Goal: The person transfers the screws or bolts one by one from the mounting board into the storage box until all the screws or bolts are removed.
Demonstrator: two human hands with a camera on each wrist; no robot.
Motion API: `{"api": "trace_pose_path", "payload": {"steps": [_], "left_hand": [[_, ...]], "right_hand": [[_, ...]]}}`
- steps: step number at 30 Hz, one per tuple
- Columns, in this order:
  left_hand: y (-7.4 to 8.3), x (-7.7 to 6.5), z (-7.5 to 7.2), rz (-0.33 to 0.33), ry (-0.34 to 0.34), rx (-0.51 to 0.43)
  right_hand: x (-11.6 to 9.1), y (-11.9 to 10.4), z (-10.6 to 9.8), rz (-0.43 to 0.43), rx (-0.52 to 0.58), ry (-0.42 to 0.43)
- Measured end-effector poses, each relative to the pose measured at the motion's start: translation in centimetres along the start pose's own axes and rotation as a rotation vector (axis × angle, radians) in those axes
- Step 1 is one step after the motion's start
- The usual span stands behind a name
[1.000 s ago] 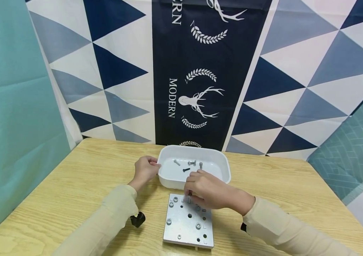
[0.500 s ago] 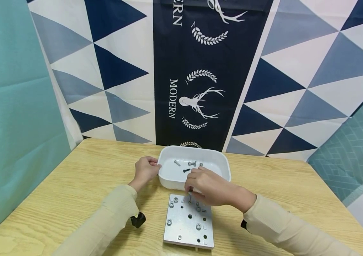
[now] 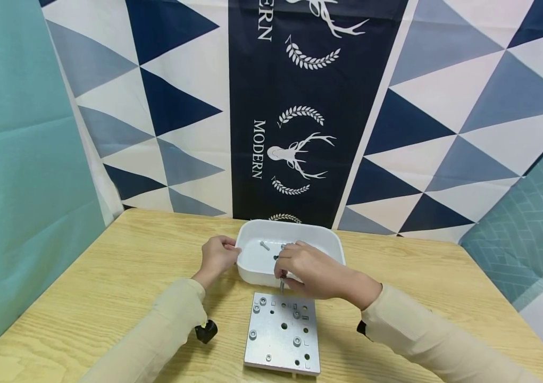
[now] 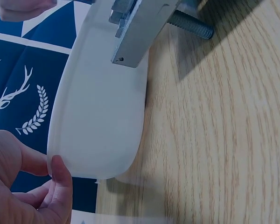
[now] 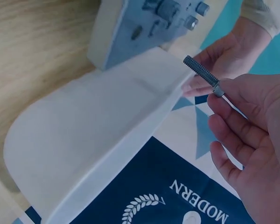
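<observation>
A white tray (image 3: 333, 242) stands at mid-table with a few loose bolts (image 3: 264, 244) inside. My left hand (image 3: 230, 248) grips the tray's left rim; in the left wrist view its fingers (image 4: 60, 184) curl against the tray wall (image 4: 102, 116). My right hand (image 3: 284, 273) pinches a threaded bolt (image 3: 282, 286) by its head, shaft hanging down over the tray's near rim, just beyond the metal plate (image 3: 276, 346). In the right wrist view the bolt (image 5: 201, 72) sticks out from my fingertips (image 5: 231, 95). The plate carries several seated bolts and open holes.
A small black object (image 3: 206, 331) lies by my left sleeve, left of the plate. The wooden table (image 3: 108, 287) ends at patterned cloth backdrops behind and at both sides. A bolt shaft (image 4: 191, 25) pokes out beneath the plate (image 4: 135, 28) in the left wrist view.
My right hand has lifted off the plate and drawn back toward the tray, carrying the bolt. The left hand stays on the tray rim.
</observation>
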State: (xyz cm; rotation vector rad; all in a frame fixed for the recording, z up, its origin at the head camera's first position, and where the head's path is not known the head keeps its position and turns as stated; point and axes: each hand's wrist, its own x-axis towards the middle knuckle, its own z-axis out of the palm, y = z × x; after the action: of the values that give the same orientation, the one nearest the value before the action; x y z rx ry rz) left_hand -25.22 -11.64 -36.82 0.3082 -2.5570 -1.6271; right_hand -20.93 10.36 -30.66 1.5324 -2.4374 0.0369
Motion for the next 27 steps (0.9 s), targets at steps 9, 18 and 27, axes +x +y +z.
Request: {"api": "trace_pose_path", "payload": {"steps": [9,18,27], "left_hand": [[-0.1,0.0,0.0,0.008,0.003,0.002],[0.0,0.0,-0.1,0.005,0.007,0.004],[0.0,-0.1,0.0,0.007,0.011,0.010]], "right_hand": [[0.6,0.7,-0.7,0.010,-0.002,0.044],[1.3,1.7,-1.5,0.017,0.026,0.041],[2.0,3.0,-1.3,0.066,0.034,0.014]]}}
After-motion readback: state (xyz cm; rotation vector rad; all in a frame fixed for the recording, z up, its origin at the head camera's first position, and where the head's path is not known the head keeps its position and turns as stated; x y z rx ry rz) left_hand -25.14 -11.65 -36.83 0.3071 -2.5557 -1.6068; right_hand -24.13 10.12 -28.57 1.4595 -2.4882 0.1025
